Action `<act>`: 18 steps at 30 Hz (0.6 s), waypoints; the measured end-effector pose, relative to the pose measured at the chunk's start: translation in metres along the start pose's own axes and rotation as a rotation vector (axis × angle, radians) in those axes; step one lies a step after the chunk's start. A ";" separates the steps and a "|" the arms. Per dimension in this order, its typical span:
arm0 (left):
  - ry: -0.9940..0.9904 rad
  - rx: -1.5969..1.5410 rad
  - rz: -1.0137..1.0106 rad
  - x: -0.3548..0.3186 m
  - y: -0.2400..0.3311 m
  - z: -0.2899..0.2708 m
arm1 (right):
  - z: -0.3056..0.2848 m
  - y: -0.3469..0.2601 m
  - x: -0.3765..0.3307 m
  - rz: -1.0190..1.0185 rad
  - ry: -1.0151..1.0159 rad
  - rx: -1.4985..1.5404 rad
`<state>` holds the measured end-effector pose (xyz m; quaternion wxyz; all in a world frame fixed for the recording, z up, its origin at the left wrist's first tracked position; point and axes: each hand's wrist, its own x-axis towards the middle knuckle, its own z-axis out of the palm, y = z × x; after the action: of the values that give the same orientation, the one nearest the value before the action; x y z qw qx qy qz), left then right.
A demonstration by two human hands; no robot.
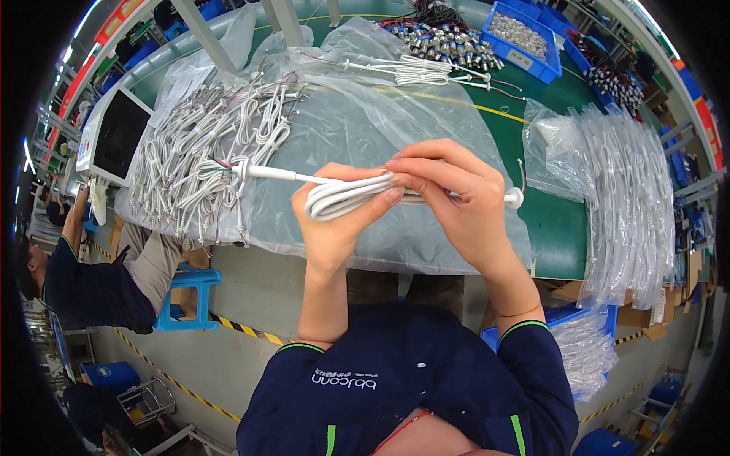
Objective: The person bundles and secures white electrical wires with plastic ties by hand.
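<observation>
A folded white cable (346, 199) is held up over the table between my two hands. My left hand (332, 216) is closed round the coiled loops, its thumb along the front. With fingers pinched together, my right hand (456, 194) grips the middle of the bundle; what lies right under the fingertips is hidden. A white sleeve with a round flange (262, 172) and thin coloured wires sticks out to the left. To the right of my right hand a white round end piece (514, 198) shows.
Many bundled white cables (213, 144) lie heaped on plastic sheeting at the left, beside a monitor (118, 133). Bagged cables (627, 205) are stacked at the right. A blue bin (523, 42) and metal connectors (449, 42) stand at the back. A co-worker (99, 281) sits at the left.
</observation>
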<state>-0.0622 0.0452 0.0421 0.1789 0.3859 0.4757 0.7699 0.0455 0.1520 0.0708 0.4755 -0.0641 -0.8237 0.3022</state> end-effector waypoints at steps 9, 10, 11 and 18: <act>0.124 -0.113 -0.077 0.020 -0.007 0.012 | -0.015 0.006 0.022 -0.073 -0.158 -0.061; 0.123 -0.111 -0.073 0.022 -0.006 0.012 | -0.017 0.004 0.027 -0.065 -0.194 -0.115; 0.127 -0.183 -0.094 0.025 -0.004 0.013 | -0.022 -0.001 0.030 -0.069 -0.190 -0.114; -0.124 -0.292 -0.257 0.018 0.005 -0.006 | -0.059 0.004 0.043 0.074 -0.235 -0.220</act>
<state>-0.0773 0.0508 0.0528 0.3586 0.3387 0.3926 0.7763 0.0701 0.1981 0.1225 0.3546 -0.1103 -0.8988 0.2328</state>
